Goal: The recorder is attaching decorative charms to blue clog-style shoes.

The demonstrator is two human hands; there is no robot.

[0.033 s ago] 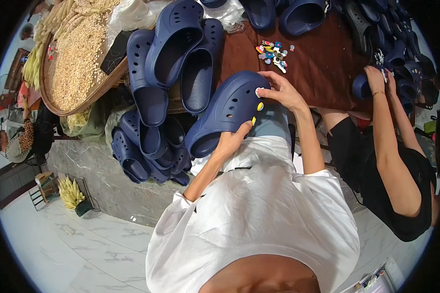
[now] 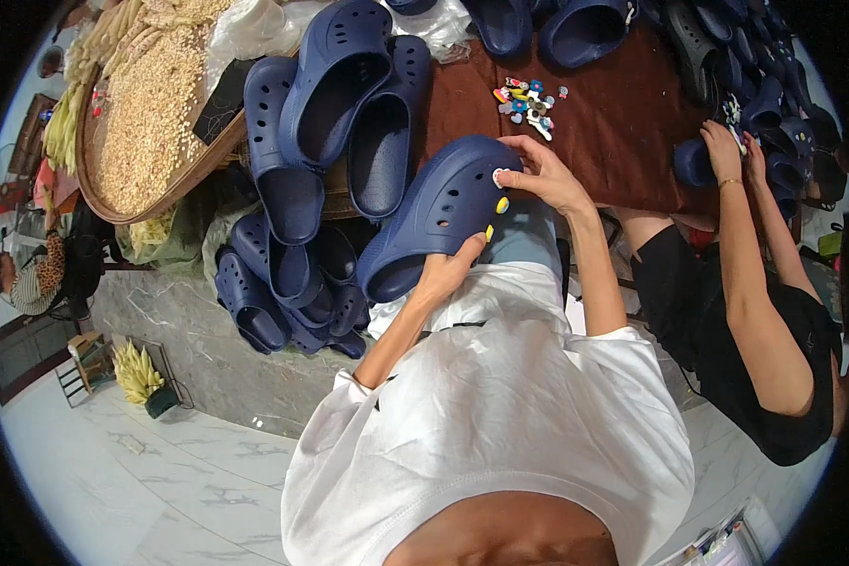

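A navy foam clog (image 2: 434, 200) is held tilted above my lap, its holed top facing me. My left hand (image 2: 448, 271) grips its lower side near the heel opening, thumb on top beside a small yellow shoe charm (image 2: 490, 233). Around the toe end curls my right hand (image 2: 552, 182), its thumb pressed against a white and red charm (image 2: 499, 175). A second yellow charm (image 2: 503, 205) sits between these two. Beyond the toe, a small heap of colourful charms (image 2: 528, 104) lies on the brown cloth (image 2: 613, 132).
Several navy clogs (image 2: 302, 170) are stacked at left, with more (image 2: 585, 33) along the far side. A round tray of pale kernels (image 2: 156, 123) stands far left. At right, a co-worker's hands (image 2: 726, 156) handle another clog (image 2: 694, 164) near a shoe pile.
The clog in my hands has shifted very slightly; my grip looks the same. At right, the co-worker's hands and clog have moved a little to the left.
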